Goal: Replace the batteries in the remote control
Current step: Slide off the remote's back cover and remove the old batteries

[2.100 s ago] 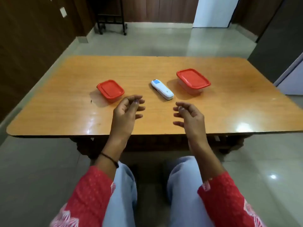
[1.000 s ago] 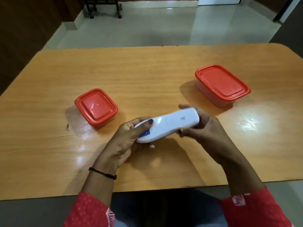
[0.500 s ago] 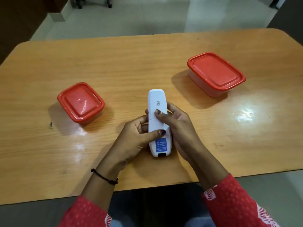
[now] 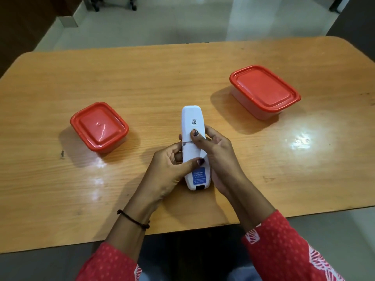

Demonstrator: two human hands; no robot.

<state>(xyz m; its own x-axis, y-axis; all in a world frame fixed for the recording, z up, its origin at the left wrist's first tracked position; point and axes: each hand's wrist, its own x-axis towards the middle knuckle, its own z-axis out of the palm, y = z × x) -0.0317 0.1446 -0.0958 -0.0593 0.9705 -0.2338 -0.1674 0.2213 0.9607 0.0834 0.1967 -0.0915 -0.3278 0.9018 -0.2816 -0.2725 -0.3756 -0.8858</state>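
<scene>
Head view. Remote [image 4: 192,118]: back up, over mid surface [image 4: 142,78]. Left hand [image 4: 164,175] and right hand [image 4: 221,157] both clamped on it, thumbs on back. Change: seam newly visible at cover [image 4: 191,153]; cover probably starting to slide off.

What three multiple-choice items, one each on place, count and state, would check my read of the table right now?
1. Where does the smaller box sit?
A. left of the remote
B. right of it
C. on top of it

2. How many red-lidded boxes are on the table?
A. one
B. two
C. four

3. The remote is:
A. lying untouched
B. inside a box
C. held label side up in both hands

Answers:
1 A: it stands on the side of the left hand.
2 B: there are only the smaller box and the larger box.
3 C: the left hand and right hand curl round it, with the code sticker and blue label facing up.
</scene>
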